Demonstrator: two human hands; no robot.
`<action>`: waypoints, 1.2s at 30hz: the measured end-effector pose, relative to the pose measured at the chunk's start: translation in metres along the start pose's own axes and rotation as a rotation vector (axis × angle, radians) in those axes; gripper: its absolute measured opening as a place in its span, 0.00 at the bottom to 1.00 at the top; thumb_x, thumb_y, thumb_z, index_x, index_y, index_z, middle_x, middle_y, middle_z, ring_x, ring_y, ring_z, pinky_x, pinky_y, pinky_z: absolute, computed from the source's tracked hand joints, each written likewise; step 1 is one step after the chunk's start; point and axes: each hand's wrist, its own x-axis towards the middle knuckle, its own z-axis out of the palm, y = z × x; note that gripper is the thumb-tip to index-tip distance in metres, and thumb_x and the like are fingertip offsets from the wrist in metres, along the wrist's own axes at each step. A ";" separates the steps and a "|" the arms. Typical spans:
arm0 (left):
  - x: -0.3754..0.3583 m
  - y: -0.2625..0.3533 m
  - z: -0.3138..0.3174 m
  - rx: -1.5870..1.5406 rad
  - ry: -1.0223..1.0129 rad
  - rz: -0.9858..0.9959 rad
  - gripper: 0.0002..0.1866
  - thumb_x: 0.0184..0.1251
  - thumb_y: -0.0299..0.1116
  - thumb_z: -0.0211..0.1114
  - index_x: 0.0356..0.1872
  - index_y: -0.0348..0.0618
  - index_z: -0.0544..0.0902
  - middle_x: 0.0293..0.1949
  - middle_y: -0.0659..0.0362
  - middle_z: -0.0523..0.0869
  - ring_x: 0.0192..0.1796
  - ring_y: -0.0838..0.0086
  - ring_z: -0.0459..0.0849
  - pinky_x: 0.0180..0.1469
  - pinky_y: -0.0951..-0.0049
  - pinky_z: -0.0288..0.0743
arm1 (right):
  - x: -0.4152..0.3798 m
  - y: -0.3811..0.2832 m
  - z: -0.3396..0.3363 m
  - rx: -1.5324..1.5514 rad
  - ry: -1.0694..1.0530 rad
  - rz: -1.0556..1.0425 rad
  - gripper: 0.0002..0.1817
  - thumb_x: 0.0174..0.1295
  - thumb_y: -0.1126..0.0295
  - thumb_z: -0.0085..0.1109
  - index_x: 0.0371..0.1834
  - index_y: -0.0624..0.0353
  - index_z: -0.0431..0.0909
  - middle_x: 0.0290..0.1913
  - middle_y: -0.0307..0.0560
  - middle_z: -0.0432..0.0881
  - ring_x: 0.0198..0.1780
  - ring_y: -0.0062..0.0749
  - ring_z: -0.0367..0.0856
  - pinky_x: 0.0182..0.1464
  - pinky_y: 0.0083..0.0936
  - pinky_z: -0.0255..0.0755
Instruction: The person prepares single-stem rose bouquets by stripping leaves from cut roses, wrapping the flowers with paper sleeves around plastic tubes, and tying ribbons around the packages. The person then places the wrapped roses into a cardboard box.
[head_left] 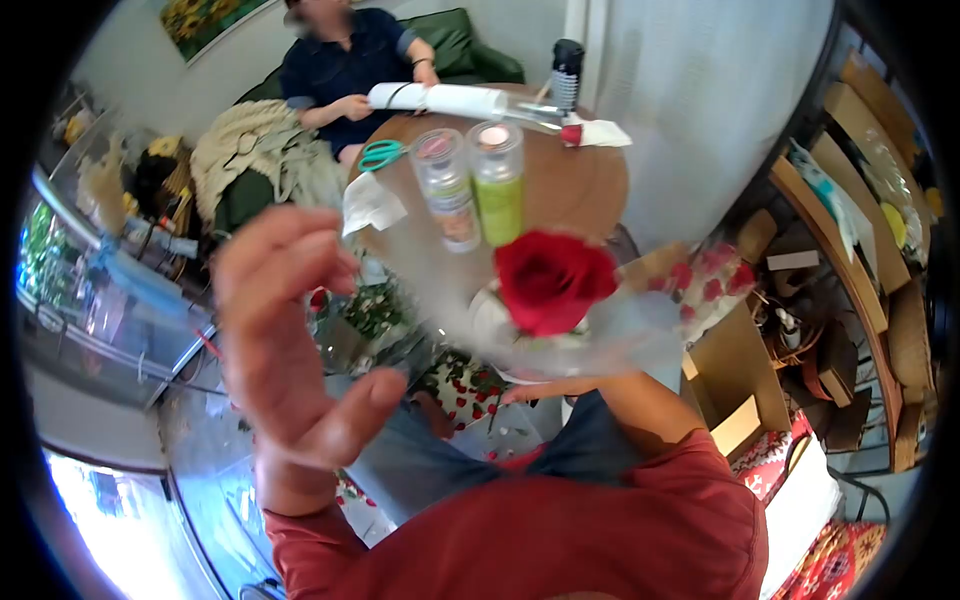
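My left hand [295,345] is raised at the left, blurred, with its thumb apart from the bent fingers and nothing visible between them. A red rose [555,282] in a sheet of clear wrap [440,290] is held up in front of me. My right hand [565,387] is beneath it, partly hidden by the wrap, with the fingers around the flower's lower part. Just beyond the rose, two spray cans, one with a peach-coloured label [455,205] and one green [498,195], stand upright on a round wooden table [575,190].
Teal scissors [381,154], crumpled white paper [373,205] and a black can [567,75] are on the table. Across it a seated person [345,75] holds a white roll [440,99]. Rose petals [470,400] litter the floor. Cardboard boxes [735,365] and shelves [850,240] stand right.
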 end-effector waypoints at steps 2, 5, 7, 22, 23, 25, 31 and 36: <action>0.031 0.026 -0.019 0.219 -0.004 0.188 0.39 0.61 0.52 0.78 0.65 0.35 0.77 0.61 0.43 0.79 0.50 0.63 0.79 0.53 0.63 0.75 | 0.002 0.004 0.017 -0.041 -0.050 0.016 0.46 0.44 0.68 0.89 0.69 0.62 0.74 0.61 0.48 0.83 0.61 0.37 0.82 0.66 0.35 0.74; 0.061 0.055 -0.034 0.450 -0.443 0.263 0.34 0.59 0.54 0.79 0.56 0.37 0.82 0.49 0.46 0.84 0.49 0.60 0.78 0.51 0.61 0.73 | 0.001 0.019 0.035 0.028 -0.070 0.028 0.43 0.45 0.69 0.88 0.67 0.61 0.75 0.57 0.48 0.85 0.57 0.38 0.84 0.61 0.35 0.77; 0.057 0.060 -0.040 0.480 -0.552 0.185 0.30 0.54 0.49 0.80 0.51 0.37 0.83 0.41 0.50 0.86 0.47 0.60 0.77 0.50 0.60 0.70 | 0.000 0.023 0.039 -0.064 -0.055 0.035 0.44 0.45 0.69 0.88 0.67 0.61 0.75 0.56 0.49 0.86 0.57 0.39 0.86 0.60 0.35 0.78; 0.060 0.094 -0.021 0.415 -0.784 0.296 0.07 0.51 0.36 0.79 0.27 0.60 0.87 0.24 0.77 0.86 0.32 0.82 0.80 0.55 0.52 0.59 | -0.006 0.065 0.045 -0.192 0.037 -0.287 0.47 0.42 0.73 0.85 0.71 0.56 0.74 0.63 0.48 0.83 0.62 0.46 0.80 0.63 0.41 0.72; 0.073 0.075 -0.011 0.215 -0.785 0.570 0.07 0.50 0.33 0.79 0.27 0.57 0.87 0.24 0.74 0.87 0.32 0.81 0.81 0.54 0.52 0.61 | -0.005 0.069 0.046 -0.189 0.034 -0.282 0.47 0.42 0.73 0.85 0.71 0.56 0.74 0.63 0.48 0.83 0.62 0.46 0.80 0.63 0.41 0.72; 0.087 0.050 0.002 -0.104 -0.754 0.976 0.07 0.50 0.29 0.78 0.26 0.53 0.86 0.24 0.70 0.89 0.32 0.78 0.83 0.54 0.52 0.65 | -0.004 0.074 0.045 -0.138 0.096 -0.403 0.45 0.45 0.72 0.84 0.71 0.57 0.74 0.64 0.49 0.83 0.61 0.46 0.81 0.64 0.42 0.71; 0.044 0.095 -0.008 0.380 -0.553 0.574 0.02 0.58 0.43 0.70 0.28 0.69 0.84 0.29 0.83 0.86 0.46 0.83 0.76 0.58 0.51 0.63 | -0.005 0.065 0.040 -0.135 0.168 -0.403 0.45 0.47 0.68 0.86 0.72 0.59 0.74 0.57 0.48 0.86 0.57 0.43 0.84 0.63 0.40 0.71; 0.008 0.122 -0.009 0.492 -0.511 0.404 0.02 0.58 0.45 0.69 0.29 0.71 0.84 0.31 0.83 0.84 0.47 0.83 0.74 0.57 0.52 0.63 | -0.006 0.066 0.044 -0.144 0.171 -0.404 0.45 0.46 0.68 0.87 0.71 0.60 0.74 0.56 0.47 0.86 0.56 0.43 0.84 0.63 0.39 0.71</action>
